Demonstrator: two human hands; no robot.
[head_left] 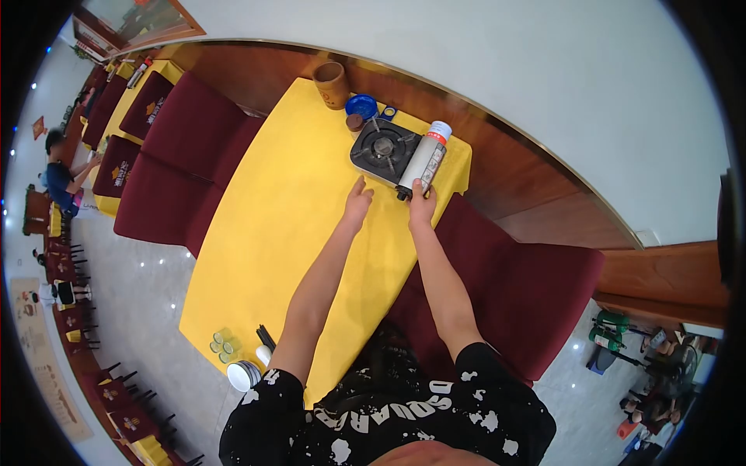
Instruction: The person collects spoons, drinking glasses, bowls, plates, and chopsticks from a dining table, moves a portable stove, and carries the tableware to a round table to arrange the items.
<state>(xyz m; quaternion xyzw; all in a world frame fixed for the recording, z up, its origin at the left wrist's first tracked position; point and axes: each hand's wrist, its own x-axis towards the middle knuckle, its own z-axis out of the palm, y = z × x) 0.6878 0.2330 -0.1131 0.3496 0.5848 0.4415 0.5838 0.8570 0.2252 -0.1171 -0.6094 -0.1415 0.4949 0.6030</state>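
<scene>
1. Stove [382, 147] sitting near the far end of the yellow-covered bench [256, 233], close to the wall, black top and round burner facing up.
2. Lying along the right side of the stove: silver can [440, 137] with red band and white cap; cannot tell whether seated inside or resting on top.
3. Black knob [404, 192] at the near end of that side.
4. Right hand [422, 205] against this near end, just beside the knob, thumb laid on the silver surface, other fingers mostly hidden; cannot tell whether clamped.
5. Left hand [358, 205] holding nothing, fingers apart, just beside the front edge of the stove.
6. Grouped behind the stove: brown cup [331, 85], blue dish [361, 106] and small brown-topped jar [355, 123].
7. At the opposite end of the bench: several small glasses [224, 346] near white bowls [244, 376].
8. Maroon seats [513, 272] on either side of the bench.
9. Well apart, beside farther tables, a person [61, 175] in dark blue.
</scene>
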